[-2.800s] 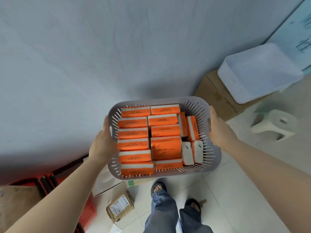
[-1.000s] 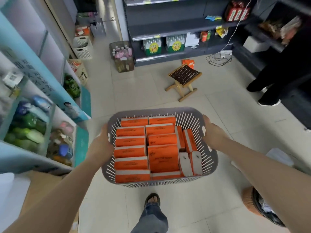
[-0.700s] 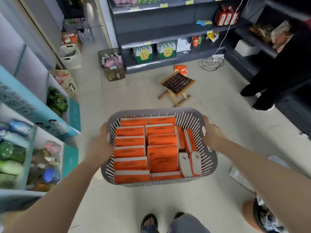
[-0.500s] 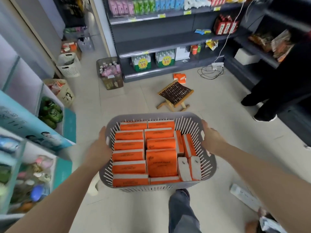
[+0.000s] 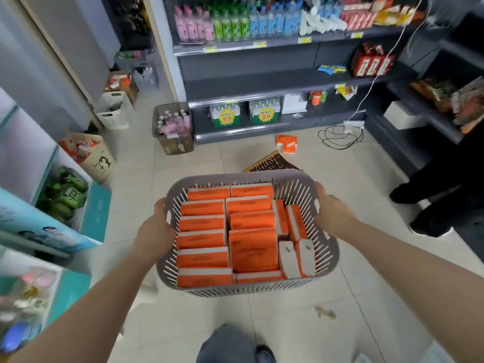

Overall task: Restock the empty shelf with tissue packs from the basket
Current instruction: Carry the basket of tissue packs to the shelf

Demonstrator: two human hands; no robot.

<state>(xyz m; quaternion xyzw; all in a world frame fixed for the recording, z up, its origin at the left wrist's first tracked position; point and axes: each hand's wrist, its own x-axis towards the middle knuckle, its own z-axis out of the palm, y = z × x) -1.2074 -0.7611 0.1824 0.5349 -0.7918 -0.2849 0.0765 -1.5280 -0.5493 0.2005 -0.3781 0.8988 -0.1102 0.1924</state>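
Two-handed, gripping the basket [image 5: 235, 176] at its side rims with left hand [image 5: 154, 231] and right hand [image 5: 332, 208]; carrying tissue packs [image 5: 252, 250], mostly lying long axis left-to-right.

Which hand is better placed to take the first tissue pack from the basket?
Probably the right hand: it grips the basket beside the upright packs; the side by the left hand is tightly packed.

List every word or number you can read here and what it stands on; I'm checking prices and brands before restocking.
"9.9": round yellow stickers on the two bottle multipacks on the bottom shelf; the characters above the number are too small to read.
"OTTON T...", only partly legible: the flat-lying orange tissue pack in the basket.
Too blurred to read: print on the other tissue packs, the shelf price tags.
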